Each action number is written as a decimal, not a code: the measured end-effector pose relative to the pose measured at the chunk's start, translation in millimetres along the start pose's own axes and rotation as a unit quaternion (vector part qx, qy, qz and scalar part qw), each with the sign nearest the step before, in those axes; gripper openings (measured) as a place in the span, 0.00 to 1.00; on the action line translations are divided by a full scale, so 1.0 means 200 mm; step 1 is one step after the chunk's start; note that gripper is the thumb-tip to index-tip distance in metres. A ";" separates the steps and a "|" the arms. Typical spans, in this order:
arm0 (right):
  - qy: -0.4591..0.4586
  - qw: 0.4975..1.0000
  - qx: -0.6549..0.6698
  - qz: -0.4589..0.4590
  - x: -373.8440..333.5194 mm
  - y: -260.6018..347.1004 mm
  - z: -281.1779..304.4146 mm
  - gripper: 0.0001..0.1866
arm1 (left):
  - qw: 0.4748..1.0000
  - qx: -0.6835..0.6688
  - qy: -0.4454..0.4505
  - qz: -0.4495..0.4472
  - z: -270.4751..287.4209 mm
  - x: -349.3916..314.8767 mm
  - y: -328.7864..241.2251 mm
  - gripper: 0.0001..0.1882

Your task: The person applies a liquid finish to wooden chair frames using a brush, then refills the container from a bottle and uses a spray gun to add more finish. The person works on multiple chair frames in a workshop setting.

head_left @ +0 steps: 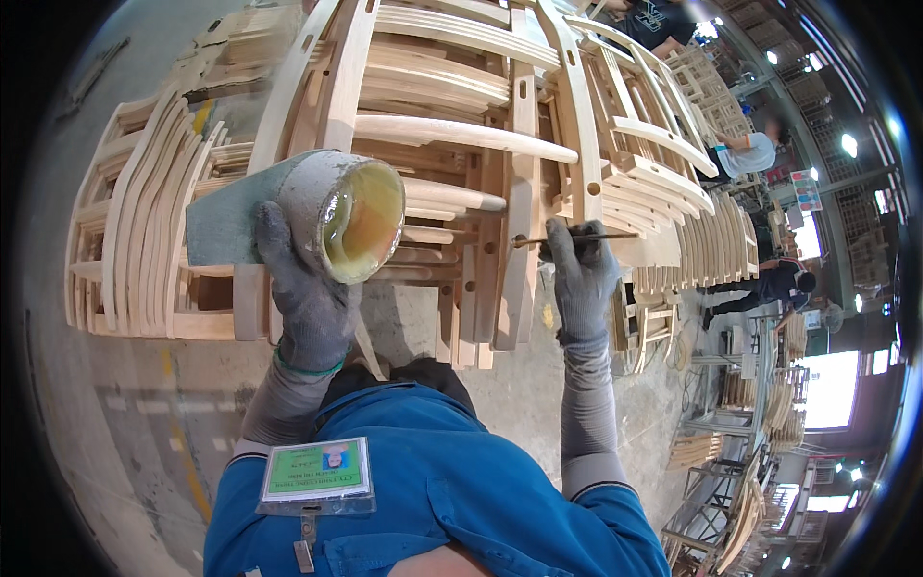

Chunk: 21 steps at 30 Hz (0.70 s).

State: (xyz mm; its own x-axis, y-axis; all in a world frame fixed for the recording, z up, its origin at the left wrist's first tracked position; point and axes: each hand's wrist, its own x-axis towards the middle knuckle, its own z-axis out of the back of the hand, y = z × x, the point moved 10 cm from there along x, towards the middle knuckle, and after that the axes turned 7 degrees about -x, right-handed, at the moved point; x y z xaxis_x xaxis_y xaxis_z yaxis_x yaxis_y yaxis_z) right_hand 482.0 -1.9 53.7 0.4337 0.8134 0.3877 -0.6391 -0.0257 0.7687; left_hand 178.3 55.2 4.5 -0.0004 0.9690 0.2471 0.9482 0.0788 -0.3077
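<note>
Stacked pale wooden frames (144, 221) stand at far left. Beside them, a grey-green piece (226, 216) juts from behind a whitish container (310, 207), which the left hand (312, 303) holds up before the wood; whether the two are joined cannot be told. The container tilts, its mouth facing rightward, glossy yellowish contents (373, 226) showing inside. It probably handles as light and fairly stiff, its contents sticky and apt to run, so the rough outer wall is the place to hold. The left hand's fingers grip that wall, spread to its girth, partly hidden. Further right, a thin stick (615, 236) points its tip at a wooden post (522, 173); contact is unclear. Seemingly light and stiff, it suits a mid-shaft hold, where the fingers of the right hand (585, 279) pinch it, nearly closed.
</note>
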 end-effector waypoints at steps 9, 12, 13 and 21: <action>0.024 0.998 -0.026 0.055 0.05 0.03 -0.02 0.12 | 0.993 -0.084 -0.080 0.009 0.00 -0.09 -0.01 0.28; 0.039 0.997 0.009 0.059 0.10 0.05 -0.02 0.11 | 0.987 -0.106 -0.114 0.032 -0.08 -0.13 0.04 0.31; 0.044 0.998 0.006 0.053 0.10 0.05 -0.02 0.12 | 0.990 -0.085 -0.110 0.006 -0.10 -0.18 0.02 0.32; 0.075 0.995 0.057 0.038 0.10 0.04 -0.01 0.09 | 0.997 0.006 -0.065 -0.035 -0.19 -0.30 0.06 0.23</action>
State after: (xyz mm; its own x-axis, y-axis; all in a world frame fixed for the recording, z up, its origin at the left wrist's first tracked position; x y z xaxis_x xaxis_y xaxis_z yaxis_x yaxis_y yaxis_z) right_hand 484.5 16.6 66.1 0.2814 0.8840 0.3734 -0.5872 -0.1492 0.7956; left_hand 201.7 -11.3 20.7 -0.1082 0.9831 0.1474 0.9407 0.1492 -0.3047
